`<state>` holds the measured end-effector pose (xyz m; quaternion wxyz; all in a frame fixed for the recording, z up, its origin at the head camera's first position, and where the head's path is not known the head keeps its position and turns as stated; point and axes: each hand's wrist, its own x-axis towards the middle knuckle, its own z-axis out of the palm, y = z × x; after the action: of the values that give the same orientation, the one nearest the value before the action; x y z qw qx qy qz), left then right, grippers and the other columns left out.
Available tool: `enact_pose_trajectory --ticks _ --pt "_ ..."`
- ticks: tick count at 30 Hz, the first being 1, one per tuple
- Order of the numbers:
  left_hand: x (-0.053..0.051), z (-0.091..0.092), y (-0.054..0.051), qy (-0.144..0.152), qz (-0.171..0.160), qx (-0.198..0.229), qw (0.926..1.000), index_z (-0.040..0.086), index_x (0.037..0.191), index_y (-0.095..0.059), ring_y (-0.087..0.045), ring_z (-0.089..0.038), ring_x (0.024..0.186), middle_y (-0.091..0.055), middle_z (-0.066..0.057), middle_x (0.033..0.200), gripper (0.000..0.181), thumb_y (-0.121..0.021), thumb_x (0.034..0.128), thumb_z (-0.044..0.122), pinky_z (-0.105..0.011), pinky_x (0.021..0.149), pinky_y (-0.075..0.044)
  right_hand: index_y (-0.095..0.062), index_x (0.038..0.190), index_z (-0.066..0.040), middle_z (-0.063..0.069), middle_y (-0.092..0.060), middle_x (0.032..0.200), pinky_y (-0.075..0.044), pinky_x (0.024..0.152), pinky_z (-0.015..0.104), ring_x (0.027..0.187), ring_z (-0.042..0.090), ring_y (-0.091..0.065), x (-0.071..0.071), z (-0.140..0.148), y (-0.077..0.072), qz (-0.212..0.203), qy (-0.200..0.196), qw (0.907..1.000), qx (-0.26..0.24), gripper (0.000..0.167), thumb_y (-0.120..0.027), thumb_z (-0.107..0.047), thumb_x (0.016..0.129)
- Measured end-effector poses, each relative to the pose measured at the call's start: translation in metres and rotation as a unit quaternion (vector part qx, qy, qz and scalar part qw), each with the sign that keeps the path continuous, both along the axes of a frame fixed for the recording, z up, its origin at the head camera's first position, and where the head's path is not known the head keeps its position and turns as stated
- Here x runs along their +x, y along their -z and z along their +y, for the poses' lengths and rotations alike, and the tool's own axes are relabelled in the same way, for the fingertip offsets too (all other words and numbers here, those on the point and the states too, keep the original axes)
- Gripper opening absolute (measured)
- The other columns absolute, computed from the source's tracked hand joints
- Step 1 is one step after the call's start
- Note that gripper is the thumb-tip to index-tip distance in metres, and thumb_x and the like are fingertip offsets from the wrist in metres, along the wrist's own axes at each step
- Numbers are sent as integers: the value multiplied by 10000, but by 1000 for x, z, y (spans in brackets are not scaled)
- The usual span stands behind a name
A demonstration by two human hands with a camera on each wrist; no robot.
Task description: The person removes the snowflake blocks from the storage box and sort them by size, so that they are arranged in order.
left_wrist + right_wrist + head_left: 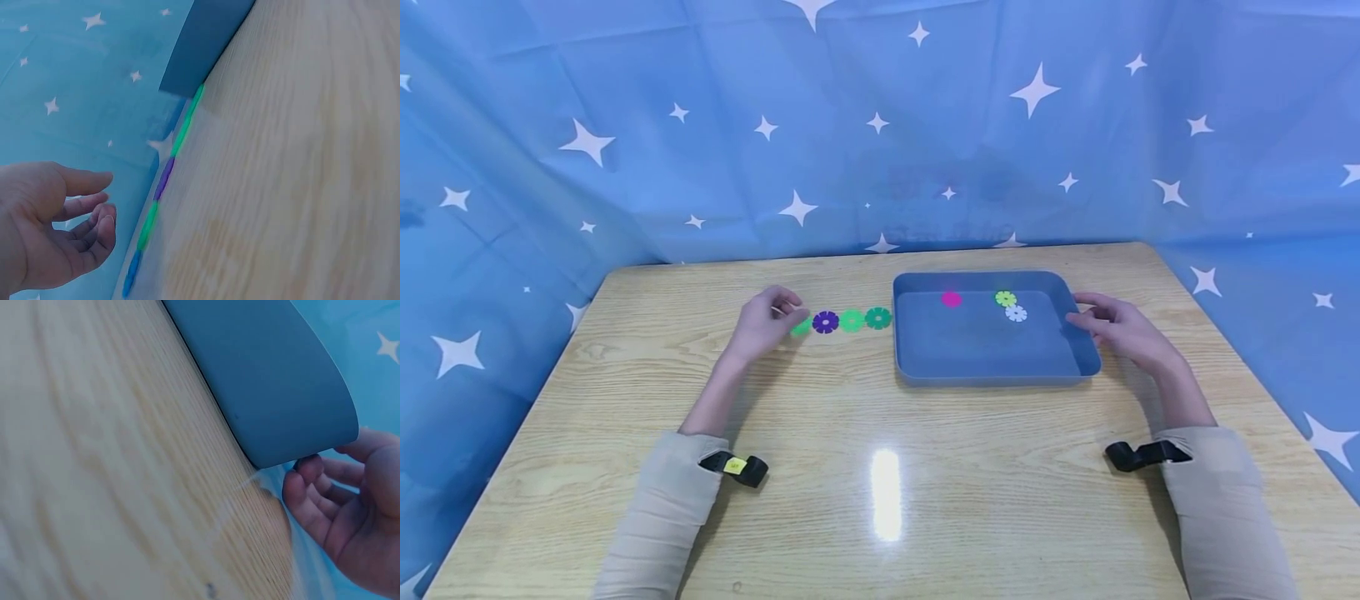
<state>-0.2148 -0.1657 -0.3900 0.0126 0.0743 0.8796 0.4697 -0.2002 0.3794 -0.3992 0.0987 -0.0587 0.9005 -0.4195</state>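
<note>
The row of notched discs [845, 322] lies flat on the table [805, 467], reaching towards the tray [985, 362]; from my feed I can't tell if they touch. My left hand [763, 321] hangs by its other end, thumb and fingers apart, holding nothing. My right hand [1123, 333] has its grip clamped on the tray's right wall: pushing leftward could buckle the row, tilting could slide the loose discs [951, 299] inside.

Eight discs [878, 318], one tray [970, 354], two cameras [751, 472], one table [820, 417]
Five in a row beside the left hand [766, 323]: three green [852, 321], one purple [825, 322], one blue [132, 274]; three in the tray beside the right hand [1126, 333]: one pink [951, 299], one yellow-green [1005, 298], one white [1017, 313].
</note>
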Motion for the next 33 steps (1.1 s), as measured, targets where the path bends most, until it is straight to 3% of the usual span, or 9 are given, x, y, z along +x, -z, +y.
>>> enact_pose_trajectory --ticks 17,25,33 --pt "0 79 -7 1070 398 616 9916 12 1118 -647 -601 -223 884 -615 -80 952 207 -701 962 137 -323 795 -498 -313 1564 -25 132 -515 1028 -474 641 329 766 195 -542 0 2 3 -21 13 10000 -95 680 -548 -400 1047" --pt "0 113 -12 1395 453 749 9863 -7 1129 -641 -609 -209 895 -627 -80 961 222 -702 967 134 -310 815 -518 -331 1555 -27 129 -519 1038 -482 651 322 776 197 -538 -1 0 2 -20 88 10000 -17 674 -551 -408 1044" --pt "-2 150 -9 1802 618 655 9795 -39 1145 -634 -614 -207 915 -642 -102 1004 213 -671 976 85 -266 816 -506 -315 1558 -7 111 -516 1039 -480 659 326 769 182 -527 -4 1 6 -61 133 9999 39 654 -540 -361 1056"
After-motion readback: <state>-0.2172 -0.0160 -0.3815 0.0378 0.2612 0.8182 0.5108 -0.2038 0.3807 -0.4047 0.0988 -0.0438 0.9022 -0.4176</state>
